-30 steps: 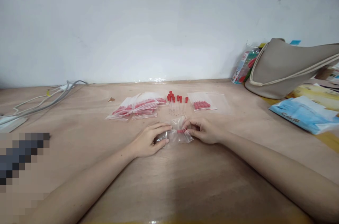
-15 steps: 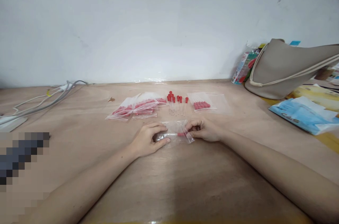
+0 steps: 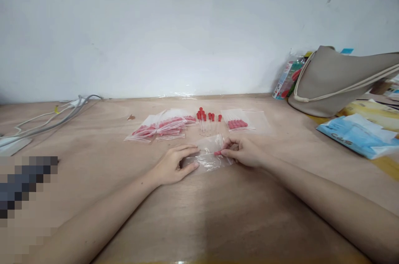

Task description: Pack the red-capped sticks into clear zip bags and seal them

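a red-bulbed dropper (image 3: 217, 153) in your pinch, at the clear bag (image 3: 208, 164)

your right hand (image 3: 247, 152) is narrowed to a pinch, thumb and fingertips closed on the dropper's red end at the bag's right side. your left hand (image 3: 173, 166) is spread, thumb and fingers apart, resting on the bag's left end. the bag lies flat and crinkled between your hands, midway between the left and right edges of the worktop (image 3: 156, 222). its glare hides the dropper's stem, so you cannot tell how far in it sits.

the dropper should be very light, its bulb soft and grippy, its stem thin, slick and perhaps brittle. hold it at the bulb, close to the stem, and spare the stem any sideways push. the bag looks limp and slippery, best kept by a corner or pressed flat.

just beyond, toward the back edge, lie loose droppers (image 3: 201, 115), bulbs pointing to the wall. to their left is an overlapping pile of filled bags (image 3: 170, 124); to their right, one filled bag (image 3: 237, 124). farther out, cables (image 3: 67, 112) run near the left edge, and a blue packet (image 3: 352, 136) and a grey bag (image 3: 346, 79) sit toward the back right corner.
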A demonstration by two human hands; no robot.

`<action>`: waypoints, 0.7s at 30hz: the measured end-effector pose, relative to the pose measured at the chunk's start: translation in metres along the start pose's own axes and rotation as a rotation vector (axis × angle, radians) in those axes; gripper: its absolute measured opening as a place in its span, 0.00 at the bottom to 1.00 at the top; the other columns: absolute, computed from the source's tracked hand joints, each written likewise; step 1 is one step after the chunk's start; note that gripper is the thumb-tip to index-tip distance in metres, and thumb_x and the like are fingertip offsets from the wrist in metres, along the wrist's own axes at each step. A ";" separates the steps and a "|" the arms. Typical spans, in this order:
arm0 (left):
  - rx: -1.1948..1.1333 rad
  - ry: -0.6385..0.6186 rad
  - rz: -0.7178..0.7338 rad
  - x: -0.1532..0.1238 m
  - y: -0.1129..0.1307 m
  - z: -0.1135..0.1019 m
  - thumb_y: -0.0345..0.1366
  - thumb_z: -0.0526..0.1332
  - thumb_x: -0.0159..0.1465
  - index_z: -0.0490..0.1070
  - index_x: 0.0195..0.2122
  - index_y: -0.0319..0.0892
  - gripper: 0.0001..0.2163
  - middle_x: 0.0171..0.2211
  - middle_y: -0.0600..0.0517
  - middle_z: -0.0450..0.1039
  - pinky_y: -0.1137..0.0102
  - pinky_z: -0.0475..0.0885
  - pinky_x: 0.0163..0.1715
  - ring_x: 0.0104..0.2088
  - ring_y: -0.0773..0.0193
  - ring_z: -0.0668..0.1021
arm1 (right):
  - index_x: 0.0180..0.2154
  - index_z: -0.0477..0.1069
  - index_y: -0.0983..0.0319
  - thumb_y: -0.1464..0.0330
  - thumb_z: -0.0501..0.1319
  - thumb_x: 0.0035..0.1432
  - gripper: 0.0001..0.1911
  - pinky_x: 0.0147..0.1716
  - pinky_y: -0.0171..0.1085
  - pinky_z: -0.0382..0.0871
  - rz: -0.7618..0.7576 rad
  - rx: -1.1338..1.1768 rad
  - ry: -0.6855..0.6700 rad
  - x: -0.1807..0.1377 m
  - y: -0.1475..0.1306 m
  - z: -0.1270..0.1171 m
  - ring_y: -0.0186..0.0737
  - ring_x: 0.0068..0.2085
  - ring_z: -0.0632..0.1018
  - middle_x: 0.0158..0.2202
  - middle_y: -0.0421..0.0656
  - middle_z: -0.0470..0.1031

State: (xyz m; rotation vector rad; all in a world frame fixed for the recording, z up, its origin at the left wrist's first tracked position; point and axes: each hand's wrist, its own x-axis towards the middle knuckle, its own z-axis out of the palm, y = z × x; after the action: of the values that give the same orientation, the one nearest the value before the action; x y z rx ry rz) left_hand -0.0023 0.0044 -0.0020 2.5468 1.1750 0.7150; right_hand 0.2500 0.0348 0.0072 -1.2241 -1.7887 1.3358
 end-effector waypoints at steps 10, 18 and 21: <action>-0.097 -0.028 -0.023 -0.001 0.001 -0.004 0.39 0.59 0.60 0.65 0.38 0.43 0.08 0.51 0.46 0.68 0.66 0.69 0.43 0.48 0.58 0.74 | 0.28 0.61 0.60 0.62 0.63 0.48 0.13 0.09 0.27 0.43 0.120 0.178 0.033 0.004 0.013 -0.006 0.23 0.11 0.56 0.15 0.32 0.66; -0.095 -0.082 -0.049 -0.001 0.003 -0.006 0.41 0.57 0.61 0.59 0.28 0.42 0.10 0.51 0.45 0.68 0.70 0.69 0.35 0.46 0.58 0.74 | 0.35 0.60 0.60 0.67 0.62 0.50 0.13 0.09 0.26 0.48 0.201 0.102 -0.039 0.005 0.009 -0.010 0.24 0.11 0.59 0.17 0.32 0.70; -0.101 -0.083 -0.079 -0.001 0.002 -0.005 0.41 0.58 0.60 0.60 0.36 0.43 0.10 0.52 0.45 0.67 0.69 0.69 0.35 0.43 0.59 0.75 | 0.41 0.61 0.60 0.67 0.62 0.50 0.16 0.10 0.27 0.50 0.232 0.033 -0.048 0.005 0.007 -0.011 0.25 0.11 0.60 0.17 0.32 0.70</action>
State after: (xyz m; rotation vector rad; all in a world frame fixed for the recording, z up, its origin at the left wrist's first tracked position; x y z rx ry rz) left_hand -0.0042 0.0026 0.0033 2.4085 1.1743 0.6275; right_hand 0.2595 0.0441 0.0043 -1.4269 -1.6897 1.5285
